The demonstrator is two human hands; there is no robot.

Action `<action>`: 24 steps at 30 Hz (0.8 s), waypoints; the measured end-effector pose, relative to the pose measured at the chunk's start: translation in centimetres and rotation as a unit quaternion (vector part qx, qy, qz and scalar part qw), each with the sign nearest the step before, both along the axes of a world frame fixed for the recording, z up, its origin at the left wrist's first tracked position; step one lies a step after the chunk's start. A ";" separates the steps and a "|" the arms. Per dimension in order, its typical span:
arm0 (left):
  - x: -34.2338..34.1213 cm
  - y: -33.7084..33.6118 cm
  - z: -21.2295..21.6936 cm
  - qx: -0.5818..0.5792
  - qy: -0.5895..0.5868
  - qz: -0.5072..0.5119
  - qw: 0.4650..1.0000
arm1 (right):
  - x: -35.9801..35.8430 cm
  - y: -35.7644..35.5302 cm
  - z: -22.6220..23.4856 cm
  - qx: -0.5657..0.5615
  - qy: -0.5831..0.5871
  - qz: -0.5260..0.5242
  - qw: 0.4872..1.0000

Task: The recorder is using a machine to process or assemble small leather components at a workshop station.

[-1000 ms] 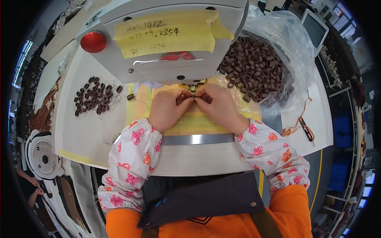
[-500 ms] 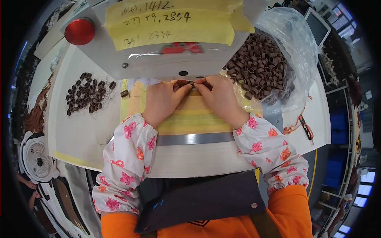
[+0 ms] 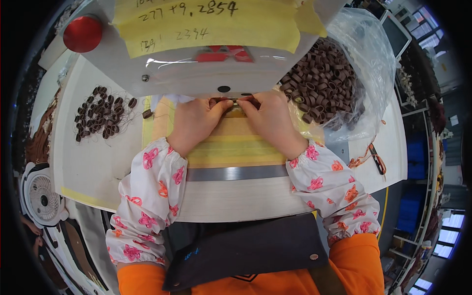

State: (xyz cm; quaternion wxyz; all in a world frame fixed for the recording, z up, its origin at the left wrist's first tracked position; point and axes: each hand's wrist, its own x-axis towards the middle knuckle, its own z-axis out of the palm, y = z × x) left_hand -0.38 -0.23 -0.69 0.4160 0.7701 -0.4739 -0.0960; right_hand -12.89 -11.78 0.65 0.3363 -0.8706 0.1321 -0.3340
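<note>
Both hands — left hand (image 3: 196, 120), right hand (image 3: 268, 118) — have advanced under the machine head (image 3: 206, 64), each pinching the brown loop (image 3: 235, 102); feeding appears underway.

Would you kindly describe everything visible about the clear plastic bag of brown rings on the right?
The clear plastic bag is thin, crinkled and glossy. It lies open on the white table, right of the machine, heaped with small brown rings that look like looped bands. Its mouth faces the person's right hand, whose wrist lies against the film. Its far edge rises in loose folds.
</note>
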 end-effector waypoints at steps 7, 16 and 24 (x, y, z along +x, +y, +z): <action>-0.2 0.1 0.2 0.015 -0.012 0.009 1.000 | -0.2 -0.4 0.7 0.003 0.055 -0.006 0.998; 0.0 0.1 0.5 0.050 -0.015 0.020 0.998 | 0.1 -0.8 1.0 0.017 0.076 -0.001 0.997; 0.0 -0.4 0.0 -0.042 -0.021 -0.003 0.999 | 0.1 -1.3 0.8 0.051 0.099 -0.004 0.994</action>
